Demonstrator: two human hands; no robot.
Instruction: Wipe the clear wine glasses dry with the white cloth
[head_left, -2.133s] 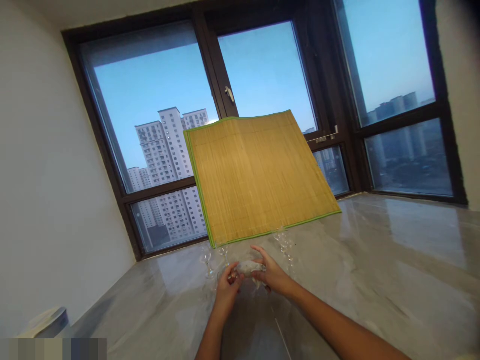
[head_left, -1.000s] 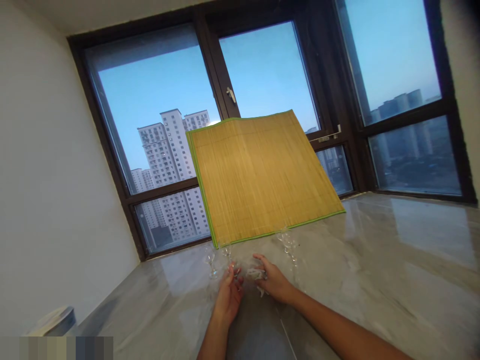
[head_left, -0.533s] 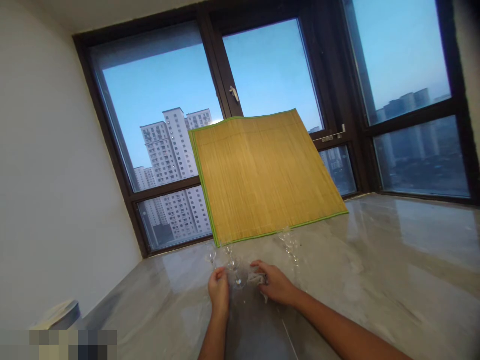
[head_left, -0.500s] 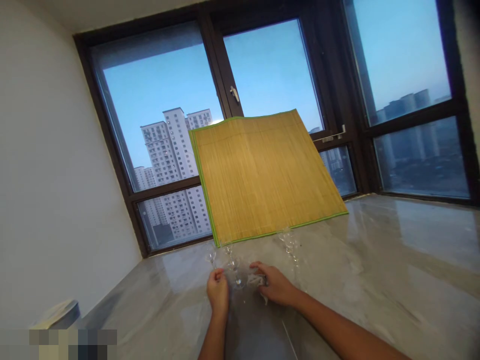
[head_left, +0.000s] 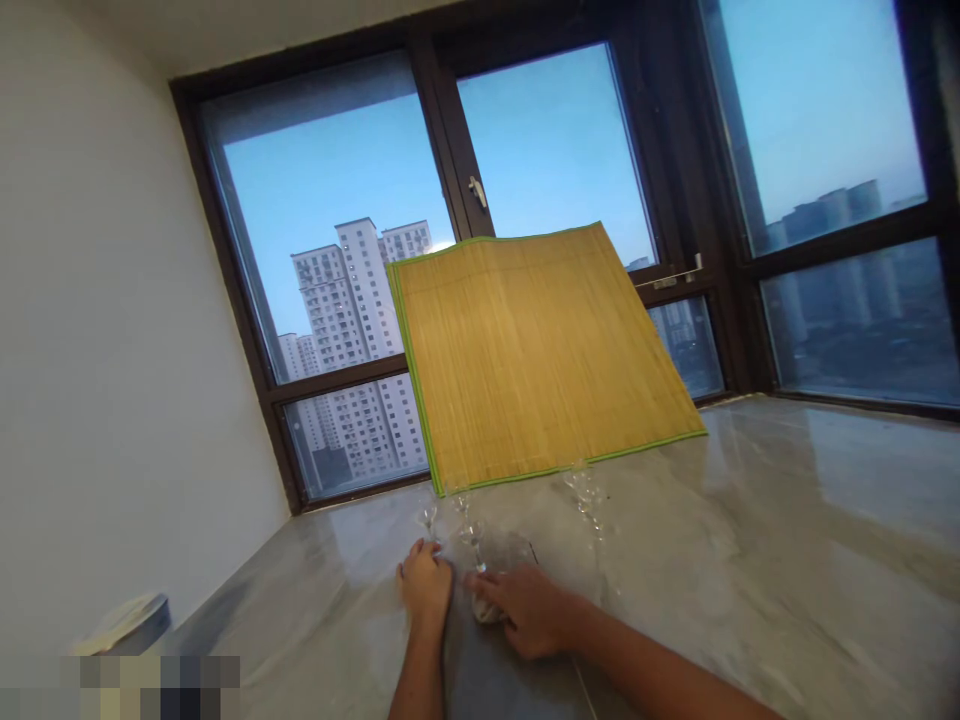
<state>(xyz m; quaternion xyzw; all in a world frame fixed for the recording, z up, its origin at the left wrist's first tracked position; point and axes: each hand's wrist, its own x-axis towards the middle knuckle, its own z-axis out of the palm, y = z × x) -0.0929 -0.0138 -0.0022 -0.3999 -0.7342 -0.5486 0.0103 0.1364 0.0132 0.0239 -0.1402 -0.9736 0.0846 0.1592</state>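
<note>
My left hand point(head_left: 425, 584) rests on the grey marble surface point(head_left: 750, 560) with its fingers curled and nothing visible in it. My right hand point(head_left: 527, 610) lies palm down just to its right, closed on a small pale cloth point(head_left: 484, 610). A clear stemmed glass point(head_left: 474, 543) stands between the two hands, close to my right fingertips. Whether either hand touches it is unclear. Two more clear glasses point(head_left: 429, 516) point(head_left: 586, 492) stand just beyond, hard to make out against the surface.
A bamboo mat with green edging point(head_left: 540, 350) leans against the dark-framed window point(head_left: 465, 200) behind the glasses. A white wall point(head_left: 97, 350) runs along the left. A round grey container with a pale lid point(head_left: 127, 620) sits at the lower left.
Both hands held the cloth raised over the surface; now they are apart and lower, nearer me. My right hand has swung left with the cloth. The view has shifted slightly left.
</note>
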